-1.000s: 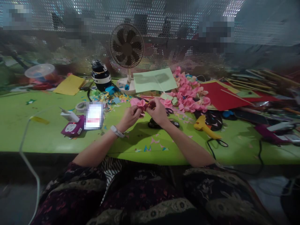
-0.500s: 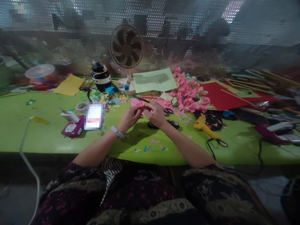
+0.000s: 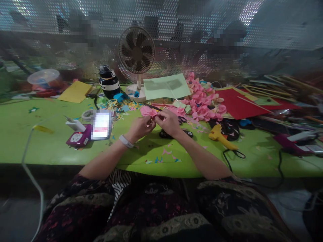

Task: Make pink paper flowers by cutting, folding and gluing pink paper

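Observation:
A pink paper flower (image 3: pixel 148 111) is pinched between my two hands above the green table (image 3: pixel 141 158). My left hand (image 3: pixel 141 127) grips it from the left with closed fingers, and a pale band circles that wrist. From the right, my right hand (image 3: pixel 168 121) closes its fingertips on the flower's near side; they hide part of it. Scissors (image 3: pixel 182 120) lie just behind my right hand. Under its wrist rests a black tool or device (image 3: pixel 187 133), partly covered. A heap of pink paper flowers (image 3: pixel 202 101) spreads behind to the right.
A yellow glue gun (image 3: pixel 220 137) with a black cord lies at right, near red paper (image 3: pixel 242 102). Left stand a lit phone (image 3: pixel 101 126) and a purple box (image 3: pixel 78 137). Behind are a fan (image 3: pixel 136 50), a dark jug (image 3: pixel 109 84), green paper (image 3: pixel 166 86) and colourful scraps (image 3: pixel 118 105).
My fingertips have shifted slightly on the flower, and my left hand is turned a little lower. More of the pink paper shows above the fingers. Everything else stays where it was.

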A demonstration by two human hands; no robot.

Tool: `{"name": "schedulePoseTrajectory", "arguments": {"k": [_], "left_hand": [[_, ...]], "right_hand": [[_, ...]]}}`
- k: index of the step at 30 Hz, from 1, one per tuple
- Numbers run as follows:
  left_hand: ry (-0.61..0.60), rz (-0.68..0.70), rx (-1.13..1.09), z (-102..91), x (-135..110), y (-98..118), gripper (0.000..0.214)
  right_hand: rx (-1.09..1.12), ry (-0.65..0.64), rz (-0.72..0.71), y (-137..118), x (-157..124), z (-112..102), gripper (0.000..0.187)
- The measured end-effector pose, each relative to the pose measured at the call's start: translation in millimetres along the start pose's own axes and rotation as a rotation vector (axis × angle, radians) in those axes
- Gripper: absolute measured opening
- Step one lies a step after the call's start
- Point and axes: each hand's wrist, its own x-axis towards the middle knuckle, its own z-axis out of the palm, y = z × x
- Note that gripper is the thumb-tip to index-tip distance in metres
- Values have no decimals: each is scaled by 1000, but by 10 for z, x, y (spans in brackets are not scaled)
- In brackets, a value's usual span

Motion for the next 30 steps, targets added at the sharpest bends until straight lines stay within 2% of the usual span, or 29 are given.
{"name": "schedulePoseTrajectory", "arguments": {"k": [4,9,13,17,20,23,27,30], "left_hand": [[20,-49,-236,-49,4,5,33],[125,-290,-742,28,74,-67,47],[81,-444,-992,85,117,-41,51],[81,-535,-1188,103,113,21,49],[135,-562,-1305,107,104,51,49],[181,-562,-1383,118,105,65,46],[199,-577,-1445,159,109,75,40],[193,-549,-1431,198,105,71,35]], "right_hand": [[109,-5,5,23,39,-69,21],[398,-21,106,-38,64,-126,20],[647,-70,216,-55,53,-58,20],[718,-41,207,-41,27,30,22],[710,-14,184,-38,6,67,22],[746,-47,194,-32,-3,86,21],[791,-41,241,-2,3,113,20],[797,-25,274,18,8,139,26]]}}
